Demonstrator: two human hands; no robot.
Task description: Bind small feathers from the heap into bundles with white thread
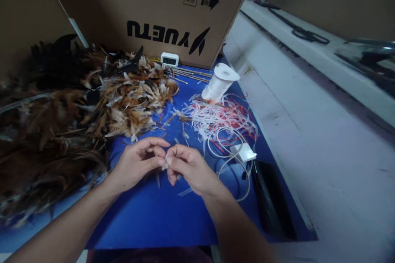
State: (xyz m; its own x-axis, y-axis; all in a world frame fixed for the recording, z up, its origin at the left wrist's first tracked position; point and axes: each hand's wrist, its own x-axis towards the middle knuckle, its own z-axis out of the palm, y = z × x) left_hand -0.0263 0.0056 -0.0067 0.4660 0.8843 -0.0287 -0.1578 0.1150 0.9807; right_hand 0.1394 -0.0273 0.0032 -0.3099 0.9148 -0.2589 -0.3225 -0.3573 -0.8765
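My left hand (138, 160) and my right hand (191, 164) meet over the front of the blue table (151, 218), fingertips almost touching. Between them is a small whitish tuft (166, 162), pinched by the thumb and fingers of both hands. Most of the tuft is covered by my fingers, so its exact kind does not show. To the left and beyond my left hand lies a big heap of brown, black and cream feathers (126, 102). Past my right hand is a tangle of white and red plastic strips (216, 117).
A white spool (220, 82) stands behind the strips. A white cable (220, 168) and white charger (243, 152) lie near a black object (271, 201) at right. Thin sticks (193, 74) and a small digital display (169, 59) sit before a large cardboard box (148, 4).
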